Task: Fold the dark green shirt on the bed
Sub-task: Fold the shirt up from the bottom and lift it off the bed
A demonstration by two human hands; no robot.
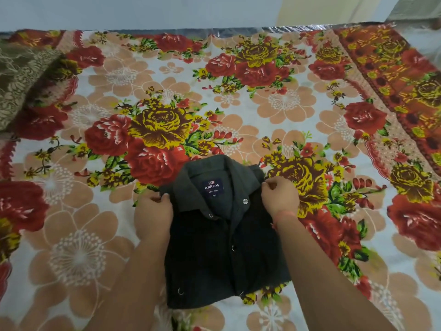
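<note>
Between left hand (154, 217) at nine o'clock and right hand (279, 197) at three, both pinching its shoulders, the dark green shirt (214, 259) runs lengthwise six to twelve o'clock.

The bed (286, 111), under a floral sheet, carries the folded dark green shirt (214, 254); a brown patterned cloth (16, 80) lies beyond the shirt, far left.

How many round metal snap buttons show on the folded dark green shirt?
4 snap buttons on the dark green shirt: one beside the collar, one under the collar tip, one mid-placket, one near the bottom hem. Folds may hide more.
</note>
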